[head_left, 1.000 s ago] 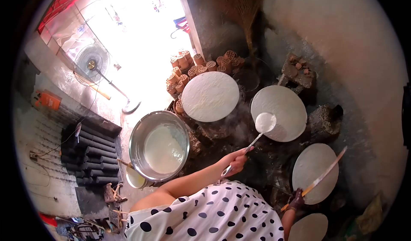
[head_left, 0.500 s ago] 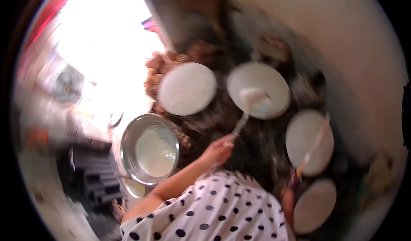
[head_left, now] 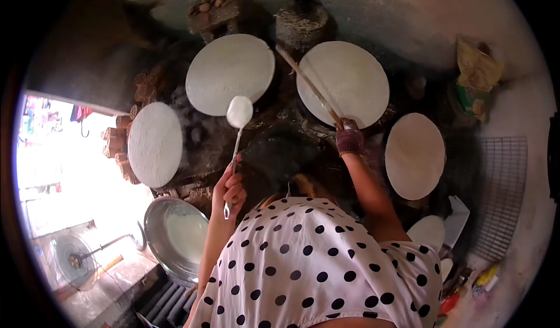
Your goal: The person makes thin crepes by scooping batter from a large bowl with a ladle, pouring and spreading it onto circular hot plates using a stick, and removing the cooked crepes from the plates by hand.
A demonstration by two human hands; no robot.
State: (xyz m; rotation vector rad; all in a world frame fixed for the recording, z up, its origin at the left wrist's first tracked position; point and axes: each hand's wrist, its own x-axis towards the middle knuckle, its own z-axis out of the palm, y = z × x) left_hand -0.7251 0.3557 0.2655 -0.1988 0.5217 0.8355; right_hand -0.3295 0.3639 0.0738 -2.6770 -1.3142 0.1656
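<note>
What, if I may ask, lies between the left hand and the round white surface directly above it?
In the head view, a ladle held in the left hand spans that stretch; its end overlaps the round white surface's near edge.

Liquid in basin, fan left

Shiny metal basin, pale wooden stick, dark knit glove, matt polka-dot cloth.

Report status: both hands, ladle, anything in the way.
Left hand grips ladle, its bowl white. Gloved right hand holds wooden stick. Stick slants over a white round, partly hiding it.
</note>
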